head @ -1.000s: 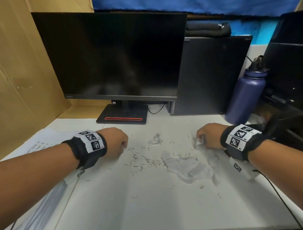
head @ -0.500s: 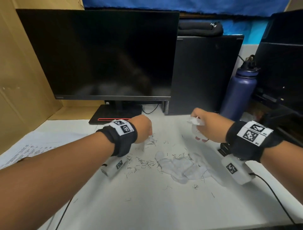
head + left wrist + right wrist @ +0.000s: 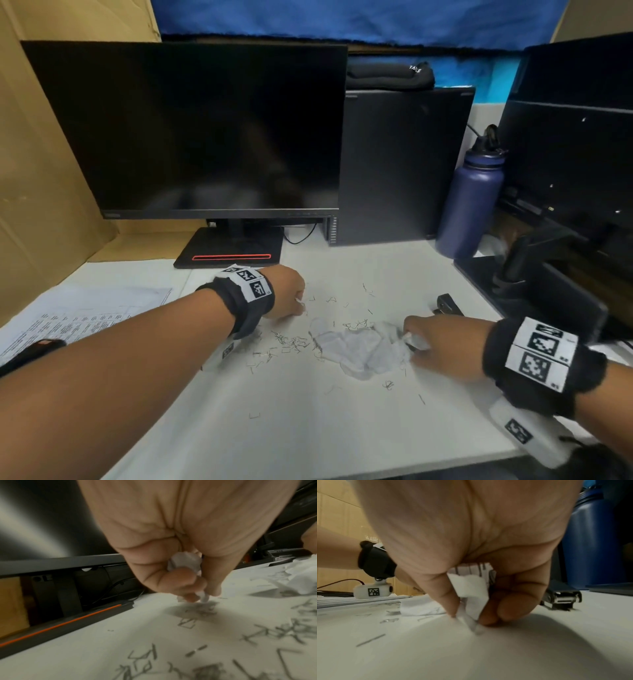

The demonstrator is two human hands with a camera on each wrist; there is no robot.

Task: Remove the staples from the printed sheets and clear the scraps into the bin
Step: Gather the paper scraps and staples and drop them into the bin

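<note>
The left hand (image 3: 286,291), at the centre of the head view, is curled into a fist with its fingers (image 3: 181,582) closed round a crumpled scrap (image 3: 186,562) of white paper; the fingertips are low over the bench (image 3: 308,431), just above loose staples (image 3: 291,342). The right hand (image 3: 442,346), at the lower right of the centre, has its fingers (image 3: 447,595) bent and pinching a torn paper piece (image 3: 471,588) between thumb and forefinger, the tip of the paper touching the bench. A printed bit shows behind it inside the palm.

Between the two hands lies a crumpled wad (image 3: 359,349) of white paper, with staples scattered around it and to its left. The printed sheets (image 3: 85,315) lie at the left edge of the bench, well apart from the wad. A black stapler-like tool (image 3: 448,305), too small to identify surely, sits just beyond the right hand.

At the back stand a dark monitor (image 3: 191,130), a black computer case (image 3: 404,164) and a blue bottle (image 3: 472,198) at the right.
</note>
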